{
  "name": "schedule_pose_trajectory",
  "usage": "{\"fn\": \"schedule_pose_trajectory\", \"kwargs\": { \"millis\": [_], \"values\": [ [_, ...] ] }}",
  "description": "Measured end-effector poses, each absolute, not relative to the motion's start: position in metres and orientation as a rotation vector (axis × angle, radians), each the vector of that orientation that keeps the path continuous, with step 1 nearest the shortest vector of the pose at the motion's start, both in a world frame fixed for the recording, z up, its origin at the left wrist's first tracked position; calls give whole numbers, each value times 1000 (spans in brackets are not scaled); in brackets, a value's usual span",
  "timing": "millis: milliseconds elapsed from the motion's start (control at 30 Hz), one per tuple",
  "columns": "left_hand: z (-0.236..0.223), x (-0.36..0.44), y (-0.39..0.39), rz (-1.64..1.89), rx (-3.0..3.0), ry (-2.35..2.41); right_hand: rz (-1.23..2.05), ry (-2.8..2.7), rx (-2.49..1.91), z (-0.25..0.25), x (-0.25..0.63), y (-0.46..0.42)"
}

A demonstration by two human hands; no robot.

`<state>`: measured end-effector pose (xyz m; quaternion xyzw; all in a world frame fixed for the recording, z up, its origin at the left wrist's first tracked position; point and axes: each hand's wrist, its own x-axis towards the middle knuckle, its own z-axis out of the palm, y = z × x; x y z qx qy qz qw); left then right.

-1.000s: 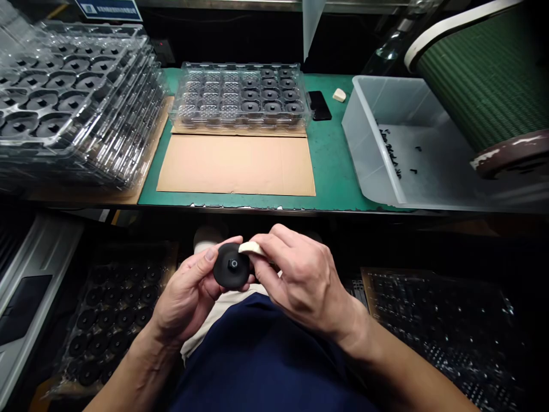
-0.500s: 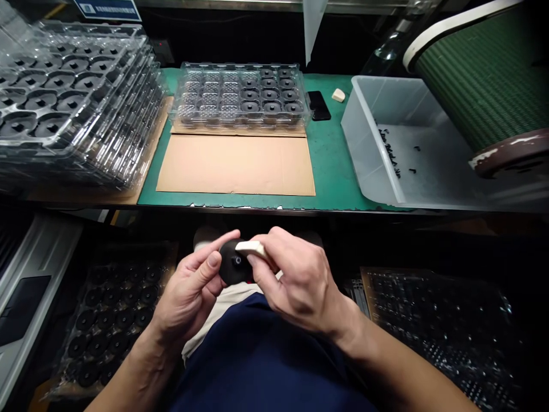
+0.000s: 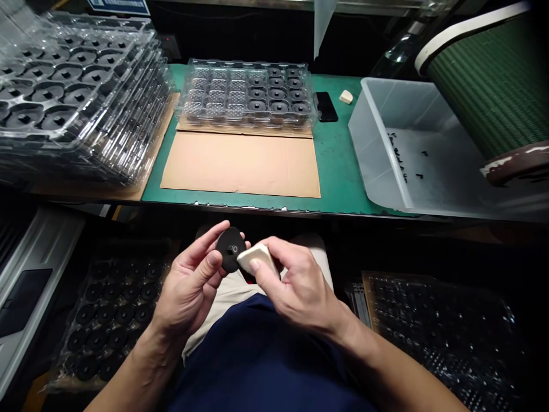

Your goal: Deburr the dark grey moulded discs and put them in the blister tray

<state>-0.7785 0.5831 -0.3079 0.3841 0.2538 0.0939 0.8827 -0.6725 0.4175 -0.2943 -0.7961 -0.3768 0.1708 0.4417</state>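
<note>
Between the thumb and fingers of my left hand [image 3: 189,280] is a black round disc [image 3: 227,243] with a small raised hub at its centre, its face turned toward me. My right hand [image 3: 300,280] pinches a cream-white block [image 3: 258,258], which looks like a sponge or eraser. One corner of the block meets the disc's lower right edge, near the hub. Both hands are above my lap, in front of the bench edge. The right hand's curled fingers are partly hidden behind the block.
A clear tray [image 3: 244,94], partly filled with black discs, stands behind a cardboard sheet [image 3: 240,163]. Stacked trays [image 3: 86,103] rise at left. At right are a phone [image 3: 326,107], another cream block [image 3: 346,96] and a translucent bin [image 3: 377,154]. Lower trays [image 3: 115,315] flank me.
The white block has moved down from the disc's upper right to its lower right edge, and its broad side now shows. The disc has tilted and shifted slightly up and left.
</note>
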Motion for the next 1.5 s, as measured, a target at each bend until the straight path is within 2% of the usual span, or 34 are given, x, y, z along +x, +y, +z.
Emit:
{"fn": "schedule_pose_trajectory", "kwargs": {
  "millis": [67, 267, 367, 433, 567, 633, 767, 900, 1033, 1167, 1300, 1500],
  "values": [
    [-307, -778, 585, 199, 804, 530, 473, -912, -1975, -295, -674, 418],
    [-314, -784, 598, -170, 841, 445, 66, -1350, -1951, -295, -665, 416],
    [-315, -783, 595, -166, 791, 443, -6, -1349, -1936, -295, -666, 419],
    [-314, -781, 590, -5, 803, 488, 136, -1088, -1963, -295, -669, 422],
    [-313, -777, 582, 282, 866, 452, 720, -676, -1772, -299, -673, 426],
    [-314, -776, 580, 339, 884, 412, 782, -652, -1736, -300, -672, 427],
    [-317, -777, 581, 346, 889, 412, 499, -714, -1886, -298, -671, 429],
    [-315, -780, 583, 302, 842, 437, 549, -934, -1748, -292, -669, 427],
    [-312, -781, 585, 261, 827, 474, 322, -963, -1902, -291, -662, 426],
    [-312, -780, 587, 233, 781, 479, 482, -1082, -1811, -290, -658, 424],
    [-314, -782, 593, 116, 772, 495, 220, -1177, -1962, -289, -653, 424],
    [-319, -783, 601, -129, 732, 450, 115, -1467, -2026, -289, -652, 423]
  ]
}}
